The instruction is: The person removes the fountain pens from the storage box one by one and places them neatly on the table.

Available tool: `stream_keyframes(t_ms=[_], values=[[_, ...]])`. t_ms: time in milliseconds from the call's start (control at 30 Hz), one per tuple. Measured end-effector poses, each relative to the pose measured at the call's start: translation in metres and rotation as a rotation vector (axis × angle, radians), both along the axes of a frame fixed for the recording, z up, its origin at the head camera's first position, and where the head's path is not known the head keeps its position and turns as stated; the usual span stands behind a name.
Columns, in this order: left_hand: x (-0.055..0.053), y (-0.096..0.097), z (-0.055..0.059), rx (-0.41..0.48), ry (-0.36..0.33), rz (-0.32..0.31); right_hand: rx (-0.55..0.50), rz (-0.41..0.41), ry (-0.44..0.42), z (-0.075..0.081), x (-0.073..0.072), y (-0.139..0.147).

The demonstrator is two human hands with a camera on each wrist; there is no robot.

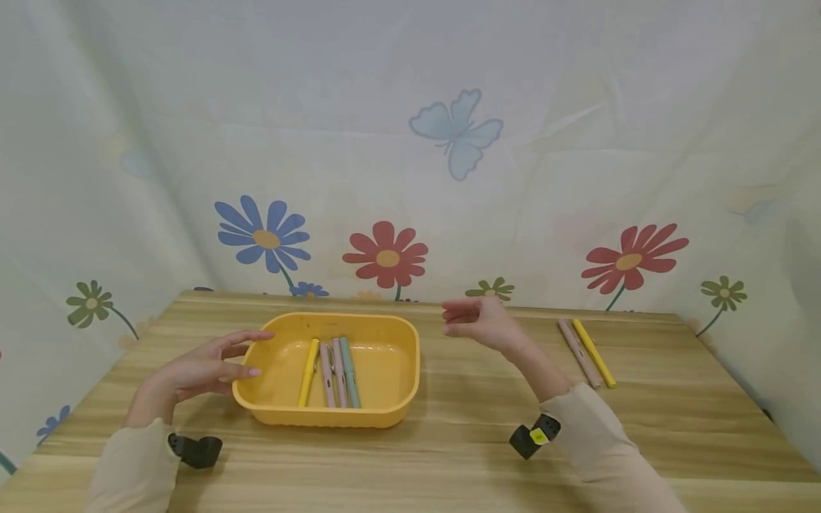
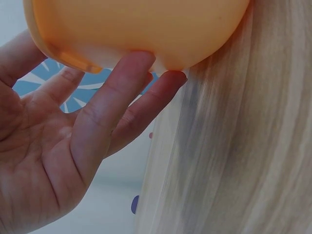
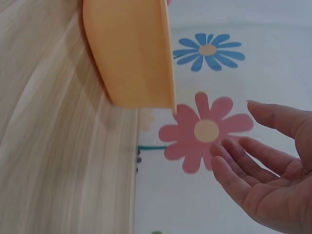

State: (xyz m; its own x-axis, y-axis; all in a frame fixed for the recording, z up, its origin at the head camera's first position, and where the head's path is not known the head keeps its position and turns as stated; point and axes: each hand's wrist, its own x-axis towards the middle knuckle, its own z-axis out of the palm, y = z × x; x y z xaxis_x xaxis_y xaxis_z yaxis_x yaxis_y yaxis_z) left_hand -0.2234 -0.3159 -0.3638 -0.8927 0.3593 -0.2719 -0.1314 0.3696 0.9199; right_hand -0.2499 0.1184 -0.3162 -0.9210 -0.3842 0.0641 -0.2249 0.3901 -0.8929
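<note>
The wide tray left of centre is a plain, warm yellow-orange. In it I see a bright yellow pen, two dusty-mauve pens and a grey-teal pen; at right, a mauve pen and a yellow pen. Pale brown streaks like wood grain run over the counter. The whitish backdrop carries a light-blue butterfly up top, with blue, red and green flowers lower down. Both sleeves are plain beige.
</note>
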Motion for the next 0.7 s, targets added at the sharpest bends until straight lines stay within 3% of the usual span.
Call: stream_keyframes(t_ms=[467, 700], values=[[0.0, 0.002, 0.002, -0.014, -0.013, 0.011, 0.004, 0.114, -0.035, -0.008, 0.007, -0.066], [0.0, 0.002, 0.003, -0.011, -0.012, 0.0, 0.074, 0.137, -0.035, -0.011, 0.011, -0.096]])
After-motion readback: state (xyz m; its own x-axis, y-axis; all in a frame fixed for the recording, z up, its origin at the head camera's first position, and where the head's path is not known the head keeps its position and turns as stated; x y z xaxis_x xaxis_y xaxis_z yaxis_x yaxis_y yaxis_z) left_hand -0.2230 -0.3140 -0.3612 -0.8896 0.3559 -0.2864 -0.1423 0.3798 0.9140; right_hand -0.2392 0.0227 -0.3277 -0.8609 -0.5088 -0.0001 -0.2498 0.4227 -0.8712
